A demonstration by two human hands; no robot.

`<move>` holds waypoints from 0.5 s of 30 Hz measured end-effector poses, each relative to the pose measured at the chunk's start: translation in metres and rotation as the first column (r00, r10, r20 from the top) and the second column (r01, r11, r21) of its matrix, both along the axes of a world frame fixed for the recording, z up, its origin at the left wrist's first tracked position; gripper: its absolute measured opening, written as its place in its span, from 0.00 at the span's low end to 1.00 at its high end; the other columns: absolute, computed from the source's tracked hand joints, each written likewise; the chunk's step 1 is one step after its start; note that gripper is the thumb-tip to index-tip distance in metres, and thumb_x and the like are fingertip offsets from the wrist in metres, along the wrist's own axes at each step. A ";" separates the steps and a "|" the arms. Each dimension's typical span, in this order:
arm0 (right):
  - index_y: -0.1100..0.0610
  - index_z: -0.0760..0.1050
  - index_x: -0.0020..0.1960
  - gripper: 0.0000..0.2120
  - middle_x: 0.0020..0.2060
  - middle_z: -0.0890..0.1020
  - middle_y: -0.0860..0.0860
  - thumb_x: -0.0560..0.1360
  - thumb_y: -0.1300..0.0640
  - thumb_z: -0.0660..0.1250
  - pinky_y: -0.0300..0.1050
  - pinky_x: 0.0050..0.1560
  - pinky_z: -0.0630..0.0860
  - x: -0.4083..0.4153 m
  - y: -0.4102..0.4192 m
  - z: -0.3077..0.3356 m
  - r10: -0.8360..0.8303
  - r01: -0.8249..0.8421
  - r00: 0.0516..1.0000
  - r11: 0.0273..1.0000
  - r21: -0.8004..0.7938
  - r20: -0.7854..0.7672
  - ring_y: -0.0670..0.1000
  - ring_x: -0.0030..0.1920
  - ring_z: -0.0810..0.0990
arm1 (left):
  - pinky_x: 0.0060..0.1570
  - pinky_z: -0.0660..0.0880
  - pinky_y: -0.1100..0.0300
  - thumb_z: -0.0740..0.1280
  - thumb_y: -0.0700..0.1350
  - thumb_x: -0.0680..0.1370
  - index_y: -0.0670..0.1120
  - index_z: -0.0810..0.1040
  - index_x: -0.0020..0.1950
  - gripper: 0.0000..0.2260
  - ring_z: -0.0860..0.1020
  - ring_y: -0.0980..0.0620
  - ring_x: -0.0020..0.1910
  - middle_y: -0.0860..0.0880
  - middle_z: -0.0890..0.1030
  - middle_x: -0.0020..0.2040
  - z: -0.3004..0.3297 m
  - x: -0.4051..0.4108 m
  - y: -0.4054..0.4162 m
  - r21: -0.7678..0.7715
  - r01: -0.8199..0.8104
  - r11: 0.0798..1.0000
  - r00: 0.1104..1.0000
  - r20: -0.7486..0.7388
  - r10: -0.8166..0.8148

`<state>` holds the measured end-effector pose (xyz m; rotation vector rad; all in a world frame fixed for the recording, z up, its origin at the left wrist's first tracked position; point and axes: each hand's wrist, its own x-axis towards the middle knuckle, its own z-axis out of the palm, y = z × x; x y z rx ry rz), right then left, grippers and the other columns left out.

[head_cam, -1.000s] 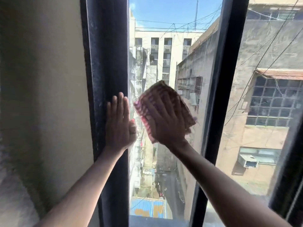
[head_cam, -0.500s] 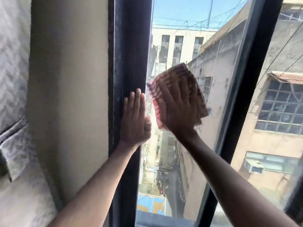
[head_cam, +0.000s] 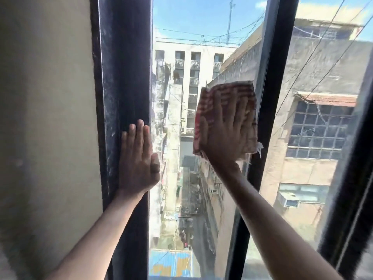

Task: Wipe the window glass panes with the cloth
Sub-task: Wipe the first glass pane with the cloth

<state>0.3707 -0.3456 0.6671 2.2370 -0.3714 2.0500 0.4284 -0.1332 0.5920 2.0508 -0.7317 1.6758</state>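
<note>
Right hand (head_cam: 226,134): flat, fingers spread, pressing checked cloth (head_cam: 228,116) on the centre pane (head_cam: 181,178), now shifted toward 3 o'clock beside the mullion (head_cam: 260,138). Left hand (head_cam: 137,160): open, still bracing the frame (head_cam: 123,77). Right edge reached.

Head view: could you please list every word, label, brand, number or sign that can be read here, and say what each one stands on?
None: no legible text shows in this view.
The checked cloth under the right hand bears only a woven pattern.
The dark window frame, where the left hand rests, is unmarked.
The blue roof far below the window pane has orange patches, too blurred to tell whether they are lettering.
</note>
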 end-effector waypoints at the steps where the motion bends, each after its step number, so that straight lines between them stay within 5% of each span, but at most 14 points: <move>1: 0.48 0.51 0.86 0.35 0.86 0.57 0.60 0.85 0.32 0.48 0.73 0.85 0.51 0.002 0.004 -0.015 0.000 0.000 1.000 1.000 -0.013 -0.018 0.64 0.86 0.54 | 0.84 0.53 0.38 0.39 0.51 0.85 0.33 0.62 0.81 0.32 0.57 0.35 0.83 0.33 0.60 0.82 0.000 0.000 0.000 0.002 -0.001 1.000 1.000 0.005 0.001; 6: 0.48 0.45 0.87 0.37 0.83 0.59 0.60 0.85 0.37 0.58 0.78 0.76 0.67 -0.041 -0.024 -0.137 -0.039 -0.010 0.971 0.979 -0.204 -0.236 0.68 0.83 0.58 | 0.82 0.56 0.36 0.49 0.47 0.79 0.31 0.63 0.79 0.32 0.60 0.33 0.82 0.31 0.62 0.81 0.004 -0.007 -0.002 -0.005 -0.010 1.000 1.000 0.010 0.010; 8: 0.50 0.52 0.85 0.36 0.83 0.60 0.61 0.83 0.41 0.64 0.78 0.76 0.67 -0.046 -0.034 -0.116 -0.017 -0.035 0.973 0.975 -0.220 -0.231 0.68 0.82 0.59 | 0.82 0.55 0.37 0.47 0.47 0.81 0.31 0.63 0.80 0.31 0.60 0.33 0.82 0.30 0.62 0.81 0.006 -0.010 -0.003 -0.013 -0.014 1.000 1.000 0.012 0.014; 13: 0.49 0.57 0.86 0.31 0.86 0.58 0.60 0.87 0.36 0.47 0.69 0.86 0.49 -0.005 -0.003 0.022 0.017 -0.017 0.999 1.000 -0.004 -0.037 0.64 0.86 0.55 | 0.84 0.53 0.39 0.37 0.53 0.85 0.32 0.61 0.80 0.34 0.59 0.34 0.83 0.32 0.61 0.82 0.000 -0.007 -0.005 -0.015 0.016 1.000 1.000 0.000 -0.016; 15: 0.49 0.59 0.85 0.32 0.86 0.59 0.59 0.87 0.36 0.45 0.67 0.87 0.44 0.007 0.017 0.023 0.016 -0.016 1.000 1.000 -0.023 -0.017 0.63 0.86 0.55 | 0.84 0.52 0.40 0.38 0.53 0.85 0.32 0.62 0.80 0.33 0.60 0.33 0.82 0.32 0.62 0.82 -0.001 -0.004 -0.006 -0.012 0.018 1.000 1.000 0.022 -0.018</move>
